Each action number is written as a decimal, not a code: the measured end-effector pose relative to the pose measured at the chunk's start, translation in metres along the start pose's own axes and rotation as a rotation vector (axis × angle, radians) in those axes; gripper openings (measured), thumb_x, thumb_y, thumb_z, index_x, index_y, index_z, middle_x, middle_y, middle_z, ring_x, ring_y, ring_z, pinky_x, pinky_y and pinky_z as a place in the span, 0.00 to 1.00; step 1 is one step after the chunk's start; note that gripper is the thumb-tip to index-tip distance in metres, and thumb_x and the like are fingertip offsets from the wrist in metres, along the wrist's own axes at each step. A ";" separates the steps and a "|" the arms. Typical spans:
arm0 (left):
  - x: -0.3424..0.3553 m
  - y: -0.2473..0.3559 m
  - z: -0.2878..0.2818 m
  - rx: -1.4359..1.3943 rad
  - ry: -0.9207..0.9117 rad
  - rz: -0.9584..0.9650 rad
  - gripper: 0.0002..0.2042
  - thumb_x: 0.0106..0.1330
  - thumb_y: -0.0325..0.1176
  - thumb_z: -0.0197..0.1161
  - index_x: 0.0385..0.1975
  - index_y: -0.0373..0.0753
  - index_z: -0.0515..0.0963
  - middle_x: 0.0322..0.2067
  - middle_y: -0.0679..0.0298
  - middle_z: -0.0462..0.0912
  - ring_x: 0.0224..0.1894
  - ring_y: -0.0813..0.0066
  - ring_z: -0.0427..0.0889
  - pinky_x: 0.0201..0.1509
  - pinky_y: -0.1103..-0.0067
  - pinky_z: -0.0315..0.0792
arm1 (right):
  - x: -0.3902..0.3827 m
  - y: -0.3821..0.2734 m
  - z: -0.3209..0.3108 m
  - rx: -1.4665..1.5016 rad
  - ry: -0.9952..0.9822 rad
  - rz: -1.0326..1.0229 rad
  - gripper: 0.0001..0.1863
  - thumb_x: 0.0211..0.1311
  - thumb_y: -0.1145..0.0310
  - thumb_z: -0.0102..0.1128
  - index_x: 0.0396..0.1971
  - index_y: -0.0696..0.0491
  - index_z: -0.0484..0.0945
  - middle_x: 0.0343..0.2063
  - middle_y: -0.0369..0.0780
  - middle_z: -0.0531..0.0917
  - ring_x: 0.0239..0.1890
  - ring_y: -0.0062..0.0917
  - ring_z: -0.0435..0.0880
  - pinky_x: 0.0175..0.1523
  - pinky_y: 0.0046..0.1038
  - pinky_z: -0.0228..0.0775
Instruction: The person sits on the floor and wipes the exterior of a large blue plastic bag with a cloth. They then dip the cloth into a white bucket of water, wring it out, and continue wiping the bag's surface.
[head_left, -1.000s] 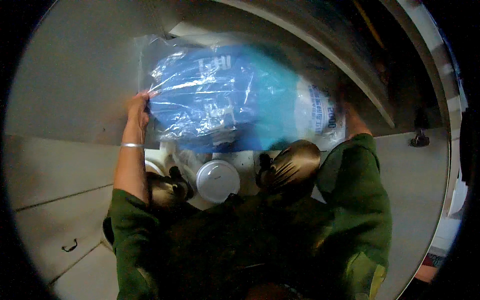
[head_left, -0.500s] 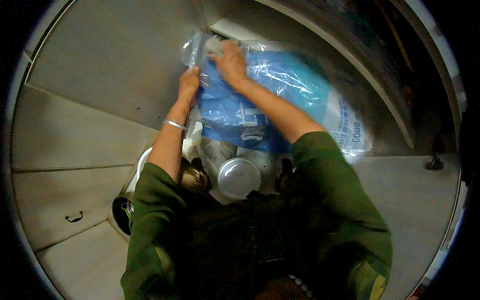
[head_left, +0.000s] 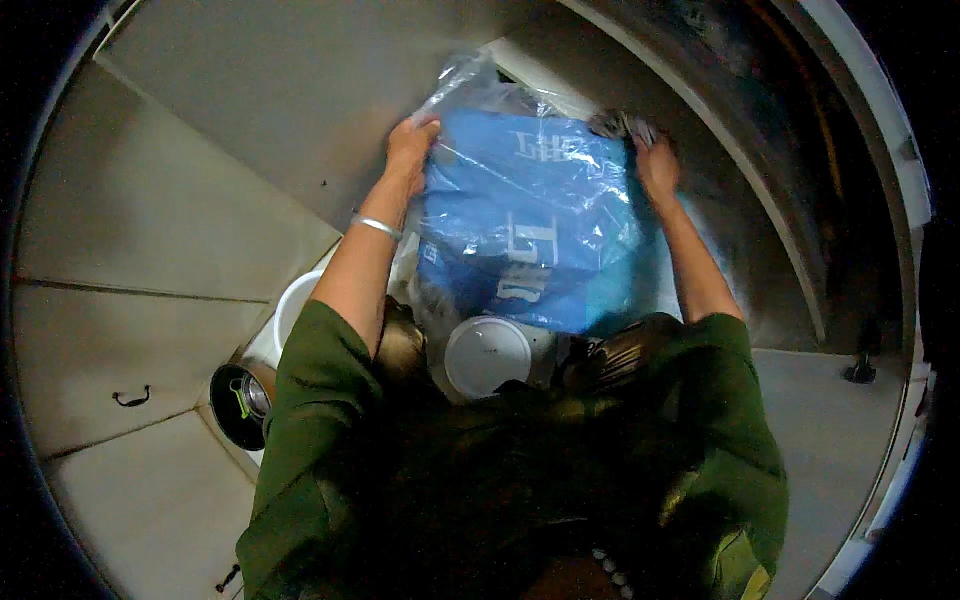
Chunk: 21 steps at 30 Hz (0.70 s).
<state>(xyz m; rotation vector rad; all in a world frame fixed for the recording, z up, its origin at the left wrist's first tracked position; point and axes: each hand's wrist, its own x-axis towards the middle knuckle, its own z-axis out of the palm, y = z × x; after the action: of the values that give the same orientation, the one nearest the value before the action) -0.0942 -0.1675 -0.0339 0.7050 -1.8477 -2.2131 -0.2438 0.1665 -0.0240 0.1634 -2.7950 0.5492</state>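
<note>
A large blue plastic bag (head_left: 490, 200) with white print lies in front of me, its surface shiny and creased. Its right part turns teal, and clear film bunches at the far left corner. My left hand (head_left: 408, 150), with a silver bangle on the wrist, is closed on that clear corner. At the bag's far right edge, my right hand (head_left: 656, 165) is closed on a crumpled greyish rag (head_left: 622, 126). The rag touches or lies very near the bag's edge; I cannot tell which.
Close to me below the bag stands a round white lid or tub (head_left: 488, 357). A dark cylindrical container (head_left: 240, 405) holding a metal item is at the left, beside a white round rim (head_left: 292, 310). Cabinet fronts with a black handle (head_left: 132, 398) line the left side.
My right hand has moved with the rag from the bag's far left corner to its far right edge. The bag appears flatter and more squarely toward me, and my left hand keeps its corner.
</note>
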 end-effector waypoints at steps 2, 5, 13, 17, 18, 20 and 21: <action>-0.009 0.017 0.009 0.446 0.167 0.201 0.25 0.50 0.34 0.58 0.49 0.36 0.61 0.40 0.56 0.73 0.38 0.64 0.74 0.42 0.75 0.67 | -0.018 0.047 0.010 -0.184 0.133 -0.315 0.21 0.47 0.60 0.54 0.41 0.55 0.67 0.37 0.50 0.73 0.40 0.42 0.72 0.42 0.39 0.64; -0.020 0.032 0.010 0.575 0.257 0.372 0.36 0.42 0.40 0.64 0.52 0.36 0.57 0.41 0.52 0.72 0.44 0.59 0.71 0.46 0.72 0.65 | -0.035 0.050 0.004 -0.084 0.141 -0.346 0.20 0.44 0.67 0.55 0.40 0.56 0.66 0.36 0.47 0.72 0.39 0.42 0.70 0.42 0.38 0.62; -0.011 0.038 0.038 0.938 0.438 0.333 0.35 0.45 0.51 0.60 0.49 0.32 0.62 0.35 0.52 0.74 0.38 0.64 0.74 0.39 0.75 0.68 | -0.033 0.043 0.003 -0.121 0.086 -0.243 0.21 0.45 0.66 0.55 0.42 0.55 0.64 0.36 0.48 0.73 0.39 0.43 0.70 0.41 0.38 0.63; 0.003 0.048 0.024 0.598 0.338 0.207 0.19 0.49 0.46 0.58 0.34 0.35 0.74 0.27 0.55 0.78 0.31 0.61 0.76 0.36 0.71 0.68 | -0.033 0.042 0.005 -0.104 0.117 -0.262 0.26 0.48 0.64 0.53 0.50 0.52 0.60 0.37 0.49 0.73 0.38 0.42 0.72 0.40 0.39 0.65; -0.001 0.055 0.020 0.462 0.335 0.237 0.16 0.50 0.43 0.58 0.30 0.36 0.75 0.25 0.57 0.78 0.29 0.64 0.76 0.35 0.72 0.69 | -0.034 0.044 0.005 -0.092 0.158 -0.310 0.27 0.49 0.63 0.53 0.51 0.50 0.59 0.38 0.49 0.73 0.39 0.41 0.72 0.40 0.38 0.65; -0.005 0.054 0.012 0.081 0.237 0.318 0.10 0.52 0.35 0.57 0.31 0.37 0.76 0.25 0.63 0.77 0.24 0.74 0.74 0.30 0.79 0.68 | -0.030 0.048 0.006 -0.116 0.087 -0.236 0.27 0.49 0.63 0.53 0.52 0.48 0.60 0.39 0.47 0.73 0.40 0.41 0.72 0.41 0.38 0.66; -0.006 0.054 0.007 0.128 0.219 0.297 0.10 0.52 0.35 0.57 0.32 0.37 0.75 0.25 0.64 0.77 0.25 0.75 0.73 0.29 0.80 0.67 | -0.028 0.052 0.007 -0.128 0.051 -0.199 0.27 0.49 0.63 0.53 0.52 0.46 0.60 0.39 0.47 0.73 0.40 0.40 0.72 0.42 0.37 0.66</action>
<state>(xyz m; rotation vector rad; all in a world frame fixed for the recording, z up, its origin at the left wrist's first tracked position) -0.1013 -0.1704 0.0207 0.6192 -1.8578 -1.7744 -0.2281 0.2131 -0.0573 0.3888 -2.7129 0.3212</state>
